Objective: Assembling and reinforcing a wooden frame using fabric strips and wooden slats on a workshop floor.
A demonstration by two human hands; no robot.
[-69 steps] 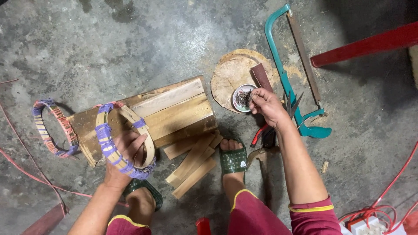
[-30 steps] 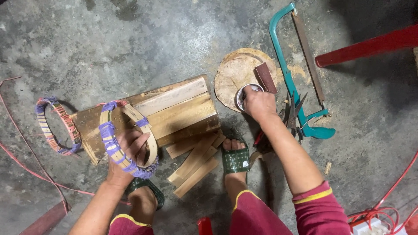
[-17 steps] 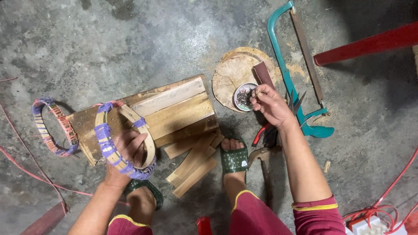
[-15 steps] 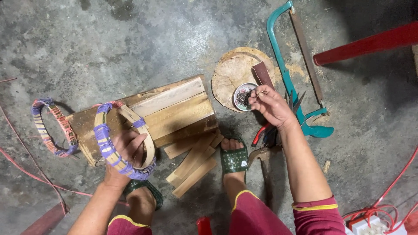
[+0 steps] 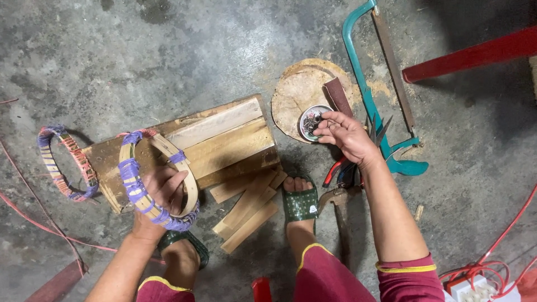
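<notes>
While your left hand (image 5: 162,193) grips the bamboo ring (image 5: 158,180) wrapped in purple tape over the wooden board (image 5: 224,140), your right hand (image 5: 347,134) pinches small nails at the little tin (image 5: 313,120) on the round wood block (image 5: 299,92) to the right. A second taped ring (image 5: 64,163) lies on the floor far left. No labels show.

R hand (image 5: 347,134) at nail tin (image 5: 311,121); L hand (image 5: 162,190) holds hoop (image 5: 156,179).
</notes>
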